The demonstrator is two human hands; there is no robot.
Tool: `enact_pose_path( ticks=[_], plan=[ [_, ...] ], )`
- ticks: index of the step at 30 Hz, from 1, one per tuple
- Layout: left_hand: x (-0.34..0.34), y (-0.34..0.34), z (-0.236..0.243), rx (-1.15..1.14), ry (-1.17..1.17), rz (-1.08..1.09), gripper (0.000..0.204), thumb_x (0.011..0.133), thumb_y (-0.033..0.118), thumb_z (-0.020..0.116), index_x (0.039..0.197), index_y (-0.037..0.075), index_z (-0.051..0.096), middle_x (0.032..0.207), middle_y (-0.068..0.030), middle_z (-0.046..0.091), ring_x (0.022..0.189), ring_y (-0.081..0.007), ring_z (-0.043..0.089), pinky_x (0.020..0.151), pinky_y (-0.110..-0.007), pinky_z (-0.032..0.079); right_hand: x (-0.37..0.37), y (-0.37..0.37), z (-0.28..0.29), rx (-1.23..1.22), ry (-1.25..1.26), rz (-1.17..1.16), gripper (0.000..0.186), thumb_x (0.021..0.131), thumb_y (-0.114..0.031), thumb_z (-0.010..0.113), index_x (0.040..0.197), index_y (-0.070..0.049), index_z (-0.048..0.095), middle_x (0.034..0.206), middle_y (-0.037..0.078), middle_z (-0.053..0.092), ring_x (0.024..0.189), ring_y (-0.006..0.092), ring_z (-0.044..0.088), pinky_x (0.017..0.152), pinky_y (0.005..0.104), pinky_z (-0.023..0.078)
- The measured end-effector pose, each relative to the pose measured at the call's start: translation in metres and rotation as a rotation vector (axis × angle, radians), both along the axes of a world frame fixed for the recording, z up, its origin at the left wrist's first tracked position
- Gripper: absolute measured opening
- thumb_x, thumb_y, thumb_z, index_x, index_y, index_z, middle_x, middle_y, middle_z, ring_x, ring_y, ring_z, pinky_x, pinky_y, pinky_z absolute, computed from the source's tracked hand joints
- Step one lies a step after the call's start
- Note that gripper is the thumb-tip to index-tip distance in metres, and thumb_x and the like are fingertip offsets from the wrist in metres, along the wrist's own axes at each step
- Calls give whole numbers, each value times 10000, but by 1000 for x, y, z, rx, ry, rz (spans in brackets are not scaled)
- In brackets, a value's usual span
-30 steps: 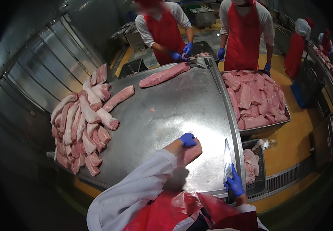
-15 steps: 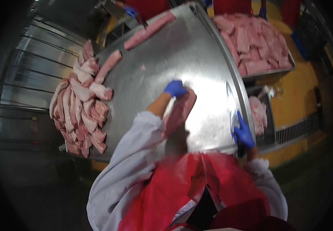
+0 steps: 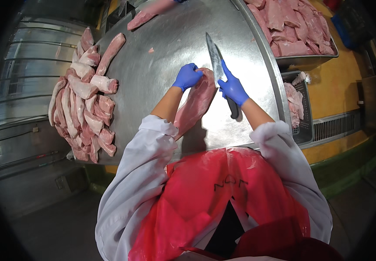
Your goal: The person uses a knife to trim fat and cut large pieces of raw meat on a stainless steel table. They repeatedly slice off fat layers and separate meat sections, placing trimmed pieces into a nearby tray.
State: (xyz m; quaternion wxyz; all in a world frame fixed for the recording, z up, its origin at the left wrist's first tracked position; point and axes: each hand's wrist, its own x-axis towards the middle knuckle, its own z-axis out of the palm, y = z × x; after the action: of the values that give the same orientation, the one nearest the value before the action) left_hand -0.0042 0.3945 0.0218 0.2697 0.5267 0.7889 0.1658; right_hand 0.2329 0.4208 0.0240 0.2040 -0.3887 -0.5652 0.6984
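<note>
A long strip of pink meat lies on the steel table in front of me, its near end partly behind my left sleeve. My left hand, in a blue glove, is closed on the far end of that strip. In my blue-gloved right hand is a knife with a long blade and a black handle. The blade points away from me, just right of the meat's far end. My right forefinger stretches along the blade, and the handle's butt shows below the palm.
Pale, fatty meat pieces are heaped at the table's left edge. Another trimmed strip lies at the far side by a co-worker's blue glove. Beyond the right edge stand a full tray of meat and a dark crate holding pale trimmings.
My right hand has brought the knife from the table's right edge to beside the meat's far end. My left hand keeps its hold. The view has shifted, and the surroundings sit higher.
</note>
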Motion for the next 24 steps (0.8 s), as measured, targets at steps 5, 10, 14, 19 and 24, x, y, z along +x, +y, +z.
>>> enact_pose_path(
  ticks=[5,10,14,19,24],
  plan=[
    [14,1,19,-37,65,38,347,803,314,668,895,-19,685,840,-253,699,831,-386,702,774,-441,543,-9,3,3,1,-121,256,768,943,-117,524,1610,-285,181,865,142,653,612,162,619,583,312,557],
    [27,-1,24,-72,195,41,334,836,333,649,948,21,686,908,-238,706,882,-410,693,802,-468,544,33,-33,6,-71,-170,344,787,894,-32,467,1599,-300,243,815,112,640,532,124,575,517,284,527],
    [42,7,33,-39,280,-48,334,820,316,667,925,0,687,883,-242,707,857,-375,707,787,-444,543,-20,9,-14,-70,-33,277,801,901,-94,510,1607,-301,193,797,131,653,583,165,633,567,302,561],
    [32,0,21,0,204,46,292,808,280,670,894,3,698,854,-234,710,838,-375,708,781,-438,549,7,-16,15,53,-247,398,767,924,-96,491,1603,-307,205,813,140,657,594,174,634,578,314,564],
    [50,-12,46,-35,-113,143,184,814,183,654,744,17,616,725,-160,682,691,-199,685,650,-348,537,36,-44,4,-61,-137,362,754,923,-72,474,1602,-289,229,789,92,638,536,135,570,521,307,523]
  ],
)
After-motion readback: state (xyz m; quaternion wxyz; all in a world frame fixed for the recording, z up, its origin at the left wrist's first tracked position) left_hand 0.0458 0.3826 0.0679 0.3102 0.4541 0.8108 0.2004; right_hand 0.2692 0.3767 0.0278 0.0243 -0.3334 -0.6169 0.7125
